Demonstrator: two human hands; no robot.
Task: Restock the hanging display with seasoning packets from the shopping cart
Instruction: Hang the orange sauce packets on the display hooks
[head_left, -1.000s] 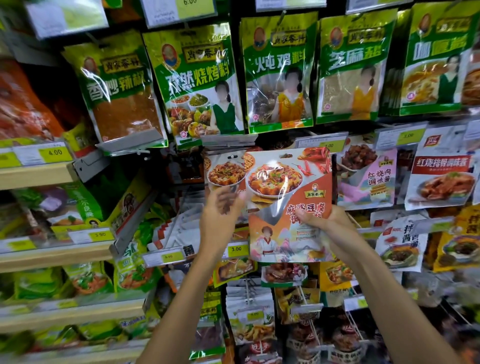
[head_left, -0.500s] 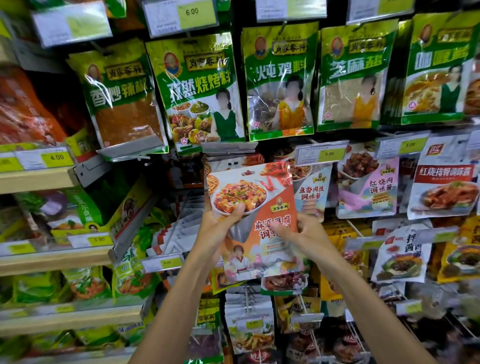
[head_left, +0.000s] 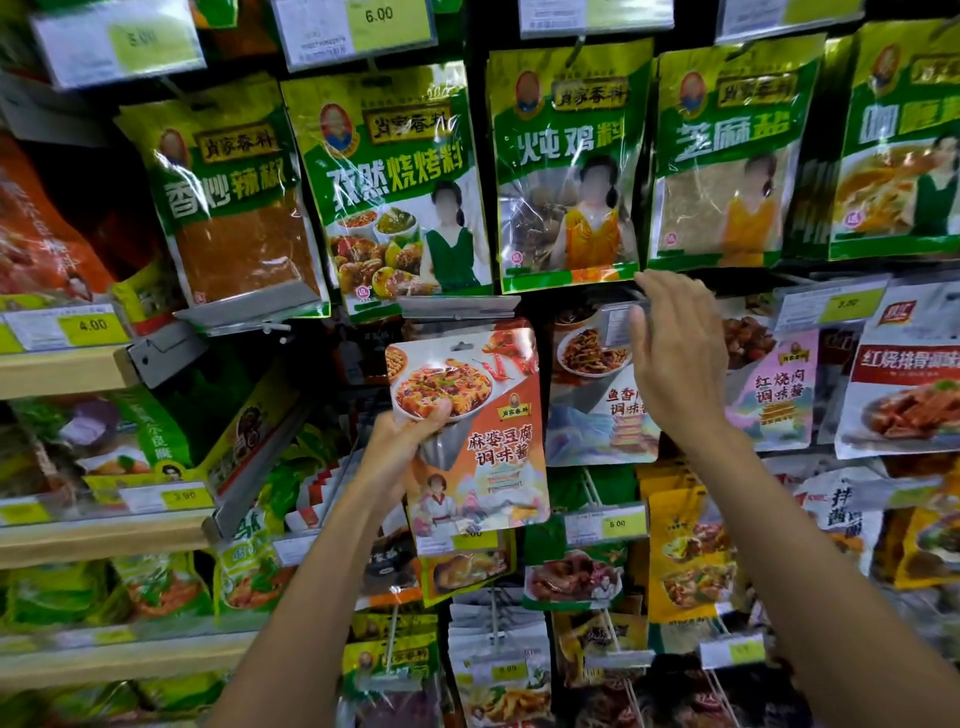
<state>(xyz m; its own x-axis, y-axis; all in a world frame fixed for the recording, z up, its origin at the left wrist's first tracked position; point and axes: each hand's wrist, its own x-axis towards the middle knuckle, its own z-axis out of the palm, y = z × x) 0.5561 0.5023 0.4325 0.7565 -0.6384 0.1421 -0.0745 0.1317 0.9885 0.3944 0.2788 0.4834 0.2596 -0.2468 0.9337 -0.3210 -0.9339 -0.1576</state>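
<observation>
Gripping one seasoning packet (head_left: 493, 447) at its left edge, the left hand (head_left: 397, 452) lays its thumb across the front at the lower rim of the printed bowl; its other fingers are hidden behind. The packet hangs in mid-air in front of the display, nearly upright, its top just below a grey label holder (head_left: 457, 307). Its face is orange and white, with a bowl of red-sauced tofu, red chillies at the upper right, a hang slot at the top centre, dark characters at mid-height and a cartoon figure below.

The right hand (head_left: 675, 358) is released, palm towards the display and fingers straight, raised before a clear price tag (head_left: 615, 325); whether it touches the tag cannot be told.

Just right of the held packet hang three pale sauce packets: one with noodles (head_left: 592, 410), one pink (head_left: 776, 400), one red-banded (head_left: 904, 389). Above run five green packets, side by side: chilli powder (head_left: 234, 218), barbecue mix (head_left: 395, 202), chicken-stew mix (head_left: 566, 176), sesame salt (head_left: 727, 161), curry (head_left: 904, 145). Three wooden shelves (head_left: 62, 370) stand at the left.
</observation>
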